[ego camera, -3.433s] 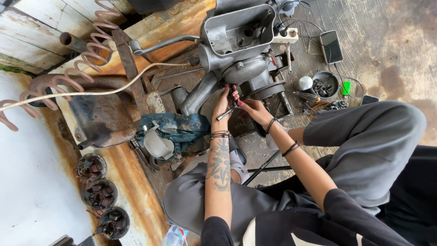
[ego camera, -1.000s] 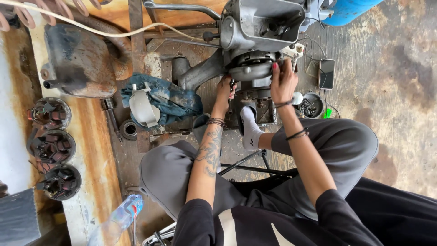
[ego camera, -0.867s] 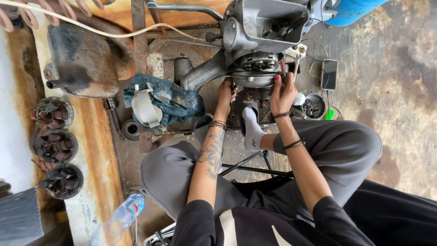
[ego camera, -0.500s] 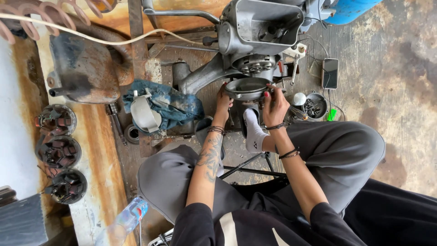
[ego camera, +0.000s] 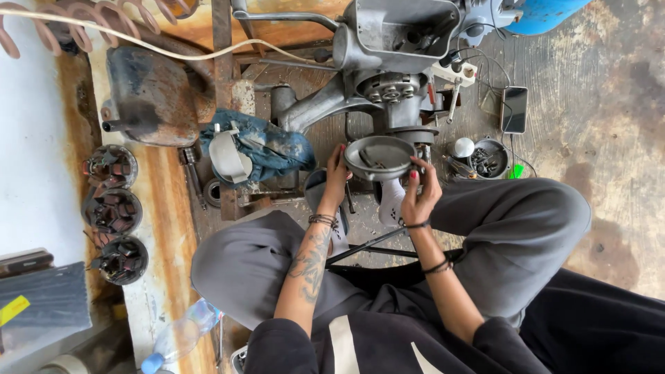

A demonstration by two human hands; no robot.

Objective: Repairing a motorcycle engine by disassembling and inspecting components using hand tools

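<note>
Both bare forearms run up from the bottom centre of the frame toward the middle, elbows bent, converging slightly. Left hand [ego camera: 337,176]: tattooed forearm, dark bracelets at the wrist, fingers curled and pointing up, red nails showing. Right hand [ego camera: 420,194]: sits just right of centre, thin dark bands on the wrist and further down the forearm, fingers curled inward in a grip, thumb up. Hands level with each other, a gap between them.

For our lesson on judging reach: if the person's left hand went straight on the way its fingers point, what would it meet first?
Probably the grey engine casing. The left hand, at the round metal cover's rim, points up the picture towards it; depth is unclear.
</note>
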